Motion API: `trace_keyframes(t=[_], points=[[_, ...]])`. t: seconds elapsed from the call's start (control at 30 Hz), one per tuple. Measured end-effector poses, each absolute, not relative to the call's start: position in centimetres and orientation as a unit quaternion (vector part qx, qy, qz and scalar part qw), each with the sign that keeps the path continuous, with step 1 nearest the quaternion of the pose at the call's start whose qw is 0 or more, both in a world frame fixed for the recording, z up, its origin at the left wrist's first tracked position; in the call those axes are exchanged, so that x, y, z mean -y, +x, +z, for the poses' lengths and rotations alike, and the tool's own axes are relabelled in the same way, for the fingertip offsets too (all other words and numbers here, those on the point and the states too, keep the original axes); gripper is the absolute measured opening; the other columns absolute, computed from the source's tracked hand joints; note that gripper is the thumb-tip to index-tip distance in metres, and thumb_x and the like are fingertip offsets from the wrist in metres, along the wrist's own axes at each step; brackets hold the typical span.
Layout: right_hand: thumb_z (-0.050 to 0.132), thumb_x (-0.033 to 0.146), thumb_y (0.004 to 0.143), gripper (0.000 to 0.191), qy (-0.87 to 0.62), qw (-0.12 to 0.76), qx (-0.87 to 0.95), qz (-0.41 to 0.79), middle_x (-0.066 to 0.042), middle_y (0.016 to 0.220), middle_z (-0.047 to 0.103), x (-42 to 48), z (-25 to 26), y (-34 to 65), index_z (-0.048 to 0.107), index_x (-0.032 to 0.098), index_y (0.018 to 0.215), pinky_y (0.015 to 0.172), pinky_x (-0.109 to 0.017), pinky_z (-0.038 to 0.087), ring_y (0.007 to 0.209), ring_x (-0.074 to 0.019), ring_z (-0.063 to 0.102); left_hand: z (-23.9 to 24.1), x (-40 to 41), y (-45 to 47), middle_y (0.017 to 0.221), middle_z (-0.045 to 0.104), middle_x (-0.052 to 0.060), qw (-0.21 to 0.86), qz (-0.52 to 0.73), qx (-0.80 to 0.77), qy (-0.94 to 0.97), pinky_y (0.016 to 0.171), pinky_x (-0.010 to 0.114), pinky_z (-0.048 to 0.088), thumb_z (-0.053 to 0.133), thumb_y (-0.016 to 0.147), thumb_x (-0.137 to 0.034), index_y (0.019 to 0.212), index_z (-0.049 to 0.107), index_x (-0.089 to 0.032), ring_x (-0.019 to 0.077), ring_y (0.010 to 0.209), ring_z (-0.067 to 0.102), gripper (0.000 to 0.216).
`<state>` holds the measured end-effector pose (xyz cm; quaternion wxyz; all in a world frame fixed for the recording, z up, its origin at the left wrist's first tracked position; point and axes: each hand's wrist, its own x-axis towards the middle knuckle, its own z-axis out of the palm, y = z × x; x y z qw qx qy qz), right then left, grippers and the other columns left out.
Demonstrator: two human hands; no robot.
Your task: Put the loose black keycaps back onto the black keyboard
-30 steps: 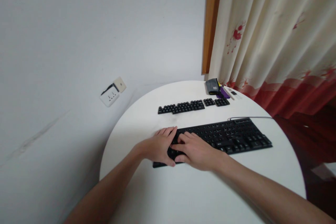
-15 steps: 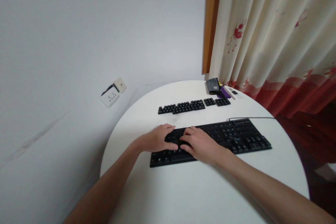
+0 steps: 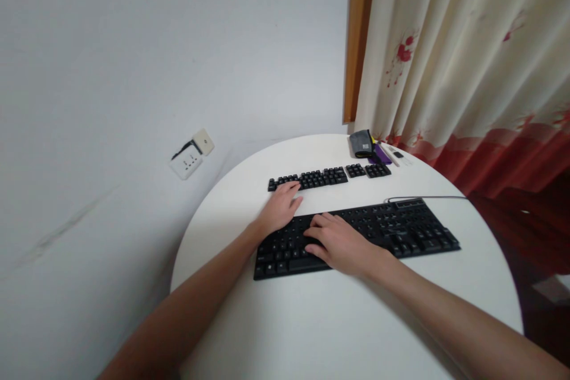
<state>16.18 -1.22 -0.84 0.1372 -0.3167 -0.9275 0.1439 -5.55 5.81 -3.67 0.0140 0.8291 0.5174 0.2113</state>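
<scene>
The fingers of the left hand (image 3: 280, 209) stretch toward the bench's far edge, loosely spread with the thumb apart, their tips at a row of black keycaps (image 3: 324, 179); whether they grip one cannot be told. The fingers of the right hand (image 3: 341, 244) are bent, with the thumb a little apart, over the left-middle part of a black keyboard (image 3: 418, 227); any contact or hold beneath them is hidden.

The keyboard lies across the middle of the round white bench (image 3: 307, 326), its right end toward the bench's right edge, where a thin cable (image 3: 431, 196) runs out. The keycaps sit beyond it, nearer the far edge, in one long group and two short ones. Near the far-right edge lie a dark grey folded item (image 3: 360, 144) and, beside it, a purple piece (image 3: 386, 158). Past that edge hangs a cream and red curtain (image 3: 449, 71); beyond the left edge, a wall socket (image 3: 186, 162).
</scene>
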Motion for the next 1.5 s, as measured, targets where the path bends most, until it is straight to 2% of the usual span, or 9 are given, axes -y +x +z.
trace_keyframes(t=[0.27,0.63,0.87,1.03,1.13,1.23,1.5], points=[[0.053,0.037,0.094,0.029,-0.318,0.133,0.928,0.14,-0.011,0.107,0.06,1.2,-1.0,16.2,0.068,0.018,0.111,0.092,-0.038,0.039,0.102,-0.0238,0.053,-3.9,-6.2,-5.8,0.147,0.045,0.015,0.018,0.166,-0.494,0.853,0.116,0.042,0.027,0.035,0.099,-0.043,0.138,0.048,-0.009,0.0247,0.136,0.037,0.053],[0.054,0.036,0.094,0.03,-0.316,0.134,0.929,0.141,-0.011,0.106,0.061,1.3,-0.6,16.4,0.067,0.018,0.113,0.092,-0.037,0.04,0.101,-0.0237,0.054,-3.5,-5.5,-5.5,0.136,0.057,0.014,0.022,0.19,-0.495,0.848,0.112,0.041,0.033,0.037,0.099,-0.041,0.129,0.058,-0.01,0.0244,0.128,0.047,0.048],[0.05,0.031,0.095,0.025,-0.308,0.175,0.922,0.158,-0.01,0.101,0.066,0.8,-0.8,16.3,0.069,0.017,0.105,0.091,-0.034,0.041,0.099,-0.0215,0.058,-3.7,-4.4,-5.4,0.138,0.056,0.014,0.035,0.19,-0.489,0.85,0.113,0.041,0.033,0.043,0.097,-0.04,0.129,0.058,-0.011,0.0246,0.13,0.047,0.046],[0.045,0.023,0.097,0.024,-0.347,0.252,0.89,0.154,-0.007,0.091,0.067,0.4,-0.6,16.3,0.068,0.017,0.09,0.085,-0.031,0.042,0.09,-0.0185,0.057,-3.6,-4.1,-5.1,0.136,0.057,0.011,0.031,0.202,-0.486,0.85,0.113,0.043,0.034,0.04,0.098,-0.032,0.128,0.059,-0.014,0.0237,0.129,0.048,0.04],[0.044,0.023,0.097,0.026,-0.393,0.28,0.864,0.142,-0.006,0.086,0.066,-0.1,-1.0,16.3,0.066,0.016,0.084,0.081,-0.03,0.042,0.086,-0.0182,0.056,-3.8,-4.6,-5.3,0.134,0.058,0.014,0.007,0.227,-0.524,0.821,0.113,0.042,0.035,0.037,0.098,-0.025,0.126,0.059,-0.008,0.0236,0.127,0.05,0.04],[0.045,0.022,0.096,0.025,-0.417,0.296,0.849,0.134,-0.006,0.084,0.065,-0.7,-1.6,16.3,0.065,0.017,0.081,0.08,-0.03,0.042,0.085,-0.0185,0.057,-4.2,-5.3,-5.6,0.131,0.06,0.015,-0.008,0.23,-0.558,0.797,0.112,0.041,0.036,0.038,0.096,-0.021,0.124,0.061,-0.005,0.0247,0.125,0.051,0.039],[0.049,0.02,0.093,0.021,-0.418,0.306,0.844,0.14,-0.006,0.082,0.065,-1.4,-2.8,16.1,0.066,0.018,0.081,0.08,-0.031,0.042,0.084,-0.0193,0.058,-4.7,-6.0,-5.8,0.132,0.06,0.012,0.002,0.217,-0.539,0.814,0.112,0.041,0.037,0.042,0.093,-0.018,0.123,0.062,-0.011,0.0237,0.125,0.052,0.036]])
